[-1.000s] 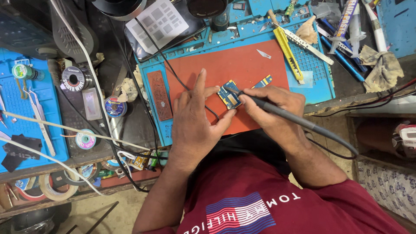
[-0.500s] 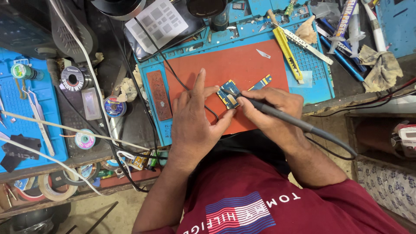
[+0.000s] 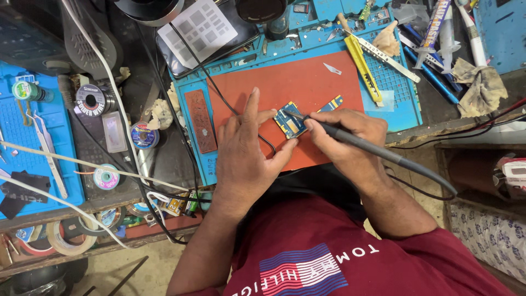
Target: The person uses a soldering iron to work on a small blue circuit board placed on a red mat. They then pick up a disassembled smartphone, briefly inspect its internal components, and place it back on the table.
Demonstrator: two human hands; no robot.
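Observation:
A small blue circuit board (image 3: 290,121) lies on the red mat (image 3: 285,82) of a blue work tray. My left hand (image 3: 246,153) rests on the mat with spread fingers, its fingertips pressing the board's left edge. My right hand (image 3: 348,137) grips a dark soldering iron (image 3: 372,148) like a pen, with the tip touching the board's top. The iron's black cable trails off to the right. A thin blue strip (image 3: 333,103) juts out from behind my right hand.
A yellow-handled tool (image 3: 363,66), a small blade (image 3: 332,68), syringes and a rag (image 3: 482,87) lie at the back right. Solder spools (image 3: 92,98), tape rolls and tweezers sit on the left. Black and white cables cross the bench; one black wire (image 3: 219,93) runs under my left hand.
The iron's tip has shifted slightly along the board. My left hand stays planted beside the board.

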